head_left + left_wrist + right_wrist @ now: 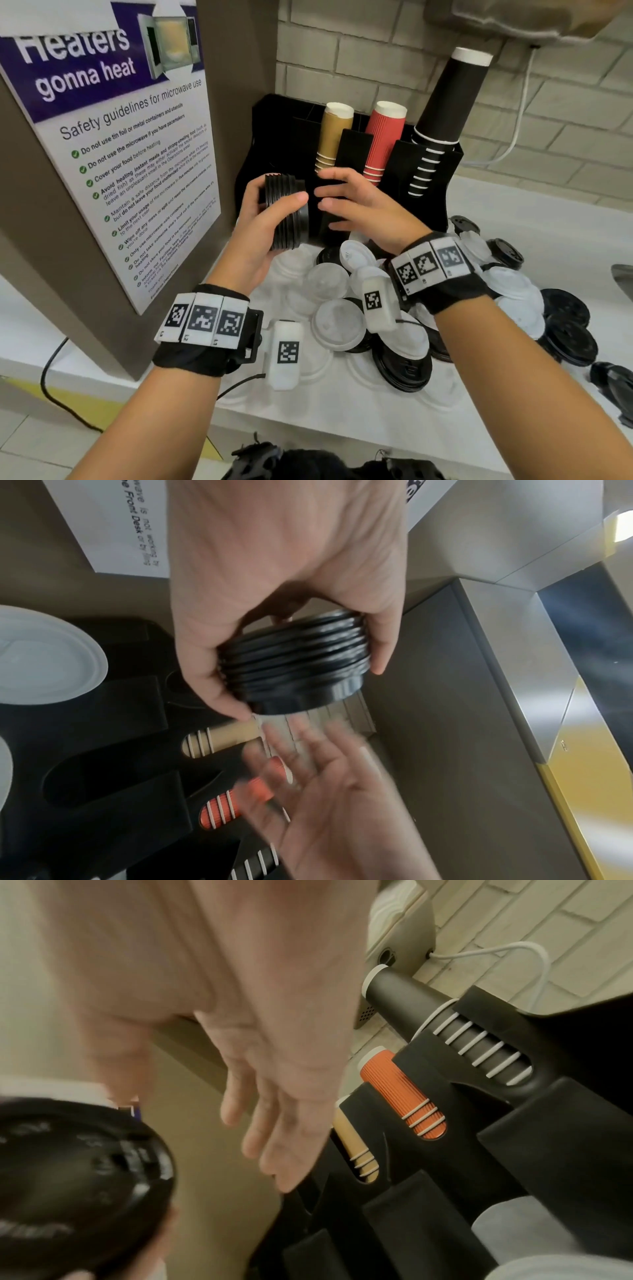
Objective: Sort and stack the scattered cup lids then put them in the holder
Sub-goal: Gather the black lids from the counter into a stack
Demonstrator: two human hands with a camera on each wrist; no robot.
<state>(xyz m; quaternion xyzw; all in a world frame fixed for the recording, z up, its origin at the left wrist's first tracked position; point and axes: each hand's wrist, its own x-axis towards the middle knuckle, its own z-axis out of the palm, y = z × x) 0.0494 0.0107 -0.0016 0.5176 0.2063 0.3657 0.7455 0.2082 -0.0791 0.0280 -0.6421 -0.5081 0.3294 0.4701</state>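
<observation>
White worktop (342, 428) meets a pale brick wall (376, 51); on it stands the black holder (274, 144) among loose lids (339, 325). Left hand (260, 219) has its grip clamped on a stack of black lids (287, 212); right hand (359, 205) is spread, holding nothing.

The stack of black lids (294, 666) is showing glossy, ridged plastic. The holder (534, 1123) is looking matt black. The red cups (383, 137) are showing ribbed paper; the white lids (339, 323) are looking frosted.

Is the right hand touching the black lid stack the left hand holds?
Apart. The left wrist view shows the open right hand below the black lid stack with the holder visible between them; the left hand alone grips it.
</observation>
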